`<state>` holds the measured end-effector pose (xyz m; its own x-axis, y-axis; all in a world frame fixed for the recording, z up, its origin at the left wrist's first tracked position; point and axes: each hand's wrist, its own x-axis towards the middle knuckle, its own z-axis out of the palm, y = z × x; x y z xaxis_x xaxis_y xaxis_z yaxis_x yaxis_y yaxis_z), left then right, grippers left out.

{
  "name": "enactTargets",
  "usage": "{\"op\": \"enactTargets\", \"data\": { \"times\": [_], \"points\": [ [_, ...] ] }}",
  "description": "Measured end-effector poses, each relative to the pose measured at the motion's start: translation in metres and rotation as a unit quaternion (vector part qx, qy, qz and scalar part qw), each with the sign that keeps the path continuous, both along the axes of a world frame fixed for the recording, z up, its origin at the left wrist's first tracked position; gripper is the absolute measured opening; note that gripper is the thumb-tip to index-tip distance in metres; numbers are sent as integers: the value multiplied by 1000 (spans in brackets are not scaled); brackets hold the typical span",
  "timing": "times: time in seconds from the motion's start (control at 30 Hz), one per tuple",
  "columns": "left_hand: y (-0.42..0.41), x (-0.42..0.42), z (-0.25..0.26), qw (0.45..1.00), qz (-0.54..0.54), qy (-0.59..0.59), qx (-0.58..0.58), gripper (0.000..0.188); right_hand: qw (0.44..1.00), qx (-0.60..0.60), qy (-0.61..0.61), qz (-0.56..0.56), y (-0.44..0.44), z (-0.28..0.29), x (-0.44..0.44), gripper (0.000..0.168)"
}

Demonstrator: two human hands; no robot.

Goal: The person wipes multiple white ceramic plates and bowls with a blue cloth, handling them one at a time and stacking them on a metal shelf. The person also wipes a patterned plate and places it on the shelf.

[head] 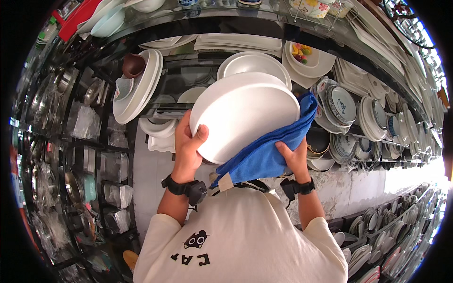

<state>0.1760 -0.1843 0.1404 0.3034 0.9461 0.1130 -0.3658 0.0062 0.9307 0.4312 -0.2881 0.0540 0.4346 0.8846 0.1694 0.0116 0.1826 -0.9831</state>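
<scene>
A large round white plate (244, 109) is held tilted in front of my chest. My left hand (191, 139) grips its left edge, thumb on the face. A folded blue cloth (262, 152) covers the plate's lower right edge. My right hand (293, 155) holds the cloth against the plate, thumb on top and the other fingers hidden beneath. Just past the held plate, more round white plates (254, 63) rest on the shelf.
Ahead is a dark-framed glass shelf (240, 26) with bowls and dishes. Oval white plates (138, 88) lean at left, a small brown bowl (133, 65) on them. Patterned plates (341, 104) stand at right. Racks of packaged wares (85, 122) line the far left.
</scene>
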Motion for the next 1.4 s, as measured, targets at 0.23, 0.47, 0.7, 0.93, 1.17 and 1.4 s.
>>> {"op": "enactTargets", "data": {
  "times": [0.23,0.47,0.7,0.93,1.17,1.4],
  "points": [
    [13,24,-24,997,15,41,-70,64,992,-113,-46,-33,-4,12,13,62],
    [75,48,-46,983,10,181,32,61,973,-157,-168,-38,46,48,50,54],
    [139,78,-53,988,-19,152,31,48,972,-199,-121,-15,100,49,82,51],
    [180,97,-69,983,-13,180,45,47,976,-180,-120,5,142,49,108,58],
    [194,100,-85,984,-12,173,41,46,968,-209,-136,5,164,22,118,65],
    [211,98,-120,975,3,212,62,45,944,-240,-227,-4,173,15,123,60]
  ]
}}
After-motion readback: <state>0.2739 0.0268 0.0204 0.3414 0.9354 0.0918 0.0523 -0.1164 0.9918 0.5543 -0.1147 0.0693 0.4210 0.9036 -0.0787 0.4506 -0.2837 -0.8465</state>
